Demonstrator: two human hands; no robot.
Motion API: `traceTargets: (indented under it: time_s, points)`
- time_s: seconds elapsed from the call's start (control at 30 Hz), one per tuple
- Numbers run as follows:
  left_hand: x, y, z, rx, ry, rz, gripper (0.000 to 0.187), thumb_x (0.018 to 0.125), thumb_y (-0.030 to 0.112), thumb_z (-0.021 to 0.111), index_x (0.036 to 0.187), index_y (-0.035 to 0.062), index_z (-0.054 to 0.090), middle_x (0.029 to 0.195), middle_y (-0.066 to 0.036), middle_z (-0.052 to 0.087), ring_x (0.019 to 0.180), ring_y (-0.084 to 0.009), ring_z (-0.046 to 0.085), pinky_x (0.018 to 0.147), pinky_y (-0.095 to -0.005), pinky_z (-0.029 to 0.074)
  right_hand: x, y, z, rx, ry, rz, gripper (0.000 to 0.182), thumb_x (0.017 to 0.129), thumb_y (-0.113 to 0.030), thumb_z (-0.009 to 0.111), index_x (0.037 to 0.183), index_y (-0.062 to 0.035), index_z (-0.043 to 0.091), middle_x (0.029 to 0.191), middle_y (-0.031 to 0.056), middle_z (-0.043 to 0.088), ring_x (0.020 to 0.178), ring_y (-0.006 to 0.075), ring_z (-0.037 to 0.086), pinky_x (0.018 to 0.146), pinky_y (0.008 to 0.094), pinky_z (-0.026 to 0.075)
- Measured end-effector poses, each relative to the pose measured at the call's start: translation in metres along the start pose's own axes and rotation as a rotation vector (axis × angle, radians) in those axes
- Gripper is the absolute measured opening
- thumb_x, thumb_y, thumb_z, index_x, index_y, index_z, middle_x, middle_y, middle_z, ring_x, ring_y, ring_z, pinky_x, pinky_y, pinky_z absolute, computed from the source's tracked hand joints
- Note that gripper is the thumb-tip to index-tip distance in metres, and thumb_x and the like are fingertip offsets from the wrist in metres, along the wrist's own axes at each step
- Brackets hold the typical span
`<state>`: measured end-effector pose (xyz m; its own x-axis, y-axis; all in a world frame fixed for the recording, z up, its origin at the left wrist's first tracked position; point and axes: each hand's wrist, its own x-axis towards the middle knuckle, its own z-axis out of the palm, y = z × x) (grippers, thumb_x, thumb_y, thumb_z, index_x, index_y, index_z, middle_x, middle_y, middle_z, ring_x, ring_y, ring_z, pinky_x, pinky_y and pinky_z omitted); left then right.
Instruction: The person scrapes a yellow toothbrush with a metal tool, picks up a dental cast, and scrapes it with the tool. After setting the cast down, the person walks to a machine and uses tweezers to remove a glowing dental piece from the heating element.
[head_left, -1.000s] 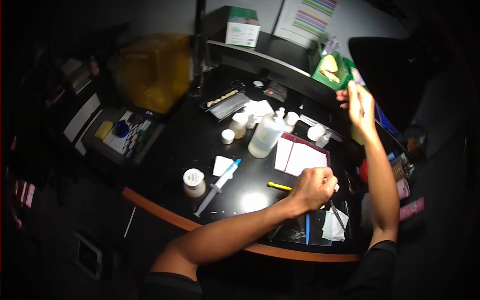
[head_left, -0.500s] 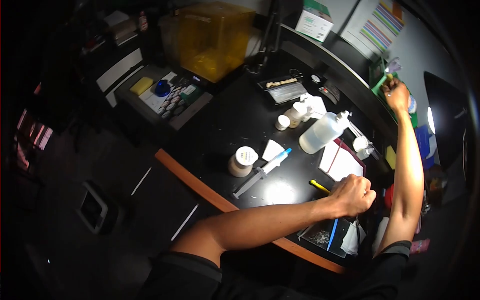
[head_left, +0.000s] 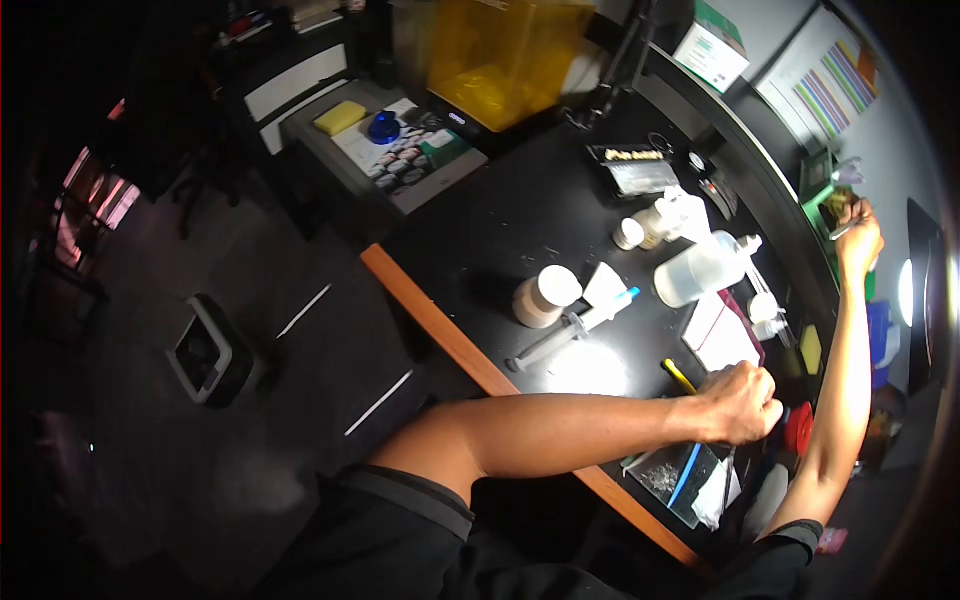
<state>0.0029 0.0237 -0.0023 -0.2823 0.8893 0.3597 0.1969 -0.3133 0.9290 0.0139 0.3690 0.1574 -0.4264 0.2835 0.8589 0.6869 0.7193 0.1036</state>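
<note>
My left hand (head_left: 742, 402) is closed in a fist above the right part of the black desk. Whatever its fingers hold, if anything, is hidden. Just beyond it lies a yellow-handled tool (head_left: 679, 376). Beneath the wrist are a dark glass slab (head_left: 662, 478), a blue stick (head_left: 685, 474) and a crumpled white tissue (head_left: 712, 495). At the upper right, my right hand (head_left: 860, 240) is closed on a thin, silvery item (head_left: 846, 229) too small to name. That hand is beside a green container (head_left: 818, 175) on the ledge.
A large syringe (head_left: 572, 330), a lidded jar (head_left: 547, 296), a squeeze bottle (head_left: 702, 270) and small white bottles (head_left: 655, 222) stand or lie mid-desk. An open notebook (head_left: 722, 335) lies near my left hand. The desk has an orange front edge (head_left: 440, 318). A yellow translucent box (head_left: 510, 65) stands behind.
The view has swung left, so the desk appears shifted right. My right hand has drawn back slightly from the green container, and a thin silvery item now shows in its fingers. My left hand stays closed.
</note>
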Motion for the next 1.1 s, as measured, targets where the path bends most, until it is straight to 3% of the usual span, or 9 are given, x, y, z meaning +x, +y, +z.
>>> traceTargets:
  time_s: [0.13,0.27,0.4,0.47,0.63,0.7,0.83,0.97,1.1]
  points:
    - [0.003,-0.010,0.003,0.103,-0.074,0.097,0.030,0.091,0.024,0.060,0.078,0.0005,0.072,0.082,-0.028,0.073,0.076,-0.0455,0.075,0.070,-0.0534,0.063,-0.023,-0.016,-0.065,0.238,0.147,-0.198,0.026,0.100,-0.017,0.073,0.081,-0.0050,0.061,0.105,0.0050,0.083,0.074,0.0146,0.068,0.069,0.0307,0.053]
    - [0.011,-0.029,-0.002,-0.185,-0.078,0.147,0.029,0.096,0.024,0.056,0.080,0.0040,0.070,0.082,-0.020,0.074,0.072,-0.0374,0.075,0.069,-0.0458,0.063,-0.094,-0.057,-0.149,0.544,0.056,-0.020,0.032,0.099,0.001,0.073,0.073,-0.0024,0.055,0.111,0.0191,0.080,0.087,0.0171,0.074,0.080,0.0314,0.059]
    - [0.018,-0.017,-0.010,-0.363,0.140,-0.210,0.048,0.097,0.039,0.053,0.075,0.0046,0.078,0.075,-0.018,0.075,0.077,-0.0356,0.076,0.076,-0.0456,0.058,-0.209,-0.089,-0.222,0.542,-0.038,-0.029,0.021,0.096,0.007,0.074,0.078,0.0045,0.063,0.105,0.0154,0.081,0.085,0.0112,0.071,0.078,0.0244,0.056]
    - [0.020,-0.022,-0.013,-0.338,0.127,-0.169,0.047,0.101,0.031,0.046,0.089,-0.0069,0.071,0.094,-0.024,0.079,0.070,-0.0237,0.074,0.073,-0.0356,0.058,-0.266,-0.101,-0.254,0.570,-0.201,0.053,0.040,0.095,0.013,0.070,0.070,-0.0014,0.042,0.105,0.0234,0.080,0.089,0.0182,0.077,0.080,0.0296,0.060]
    - [0.024,-0.030,-0.014,-0.289,0.061,-0.078,0.038,0.103,0.024,0.046,0.090,-0.0061,0.066,0.094,-0.025,0.076,0.088,-0.0277,0.080,0.068,-0.0355,0.060,-0.350,-0.131,-0.295,0.405,-0.287,0.054,0.038,0.089,0.014,0.072,0.072,-0.0026,0.043,0.105,0.0240,0.080,0.090,0.0295,0.082,0.076,0.0321,0.063]
    - [0.026,-0.036,-0.017,-0.088,0.032,0.088,0.036,0.104,0.022,0.045,0.094,-0.0066,0.065,0.096,-0.025,0.074,0.096,-0.0296,0.081,0.068,-0.0364,0.062,-0.364,-0.138,-0.300,0.449,-0.282,0.078,0.039,0.088,0.015,0.072,0.072,-0.0034,0.041,0.107,0.0244,0.080,0.095,0.0330,0.081,0.079,0.0336,0.063]
    - [0.026,-0.022,-0.021,-0.529,0.030,-0.285,0.039,0.102,0.033,0.049,0.096,-0.0020,0.066,0.097,-0.021,0.074,0.077,-0.0209,0.071,0.056,-0.0329,0.054,-0.374,-0.145,-0.301,0.511,-0.319,0.068,0.044,0.083,0.016,0.077,0.070,-0.0051,0.040,0.105,0.0247,0.079,0.102,0.0364,0.081,0.083,0.0362,0.064]
    - [0.025,-0.018,-0.016,-0.626,0.042,-0.308,0.041,0.105,0.034,0.047,0.092,-0.0006,0.064,0.096,-0.020,0.073,0.074,-0.0194,0.067,0.059,-0.0323,0.054,-0.374,-0.146,-0.303,0.522,-0.392,0.098,0.046,0.078,0.014,0.081,0.066,-0.0063,0.041,0.103,0.0232,0.080,0.104,0.0365,0.080,0.085,0.0373,0.065]
    - [0.022,-0.023,-0.009,-0.516,0.107,-0.154,0.052,0.101,0.037,0.047,0.085,-0.0042,0.075,0.068,-0.013,0.070,0.062,-0.0204,0.068,0.062,-0.0360,0.054,-0.331,-0.139,-0.305,0.725,-0.495,0.079,0.046,0.076,0.007,0.085,0.064,-0.0069,0.043,0.102,0.0225,0.081,0.092,0.0307,0.082,0.075,0.0313,0.062]
